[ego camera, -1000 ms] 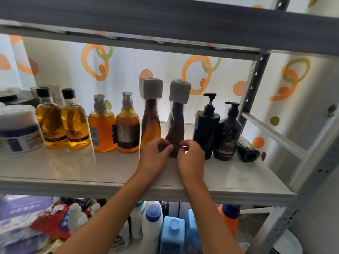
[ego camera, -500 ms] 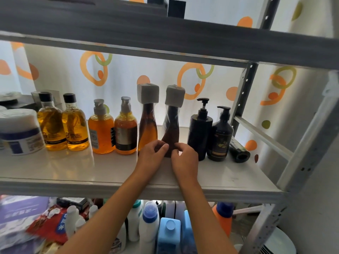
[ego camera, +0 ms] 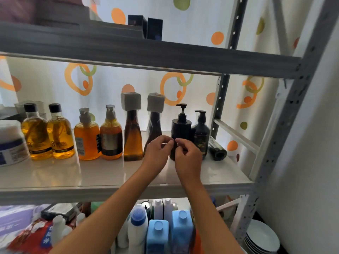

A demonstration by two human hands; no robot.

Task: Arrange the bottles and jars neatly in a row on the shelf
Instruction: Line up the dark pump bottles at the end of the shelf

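While both hands meet low in front of the black pump bottle, the left hand at about nine o'clock of its base and the right hand at about five o'clock, their fingers are curled toward each other; whether they actually pinch the bottle or only hover just before it I cannot tell, since the hands cover its lower half. It stands upright near the right end of the row on the shelf, with the dark wrapped bottle just beside it at nine o'clock and the second black pump bottle touching or nearly touching it at three o'clock. Judging by its look, it is stiff plastic, fairly heavy if full, smooth and likely slippery, and top-heavy at the pump, so the sound hold is round the wide body low down, not the thin pump neck. The tall brown bottle and its wrapped neighbour have narrow waists and bulky caps, so a nudge could tip them. Open room lies toward six o'clock, on the broad bare strip before the front edge; at three o'clock a dark roll lies on its side near the post, leaving little slack there. Overhead, the upper shelf limits lifting, so sliding seems safer.
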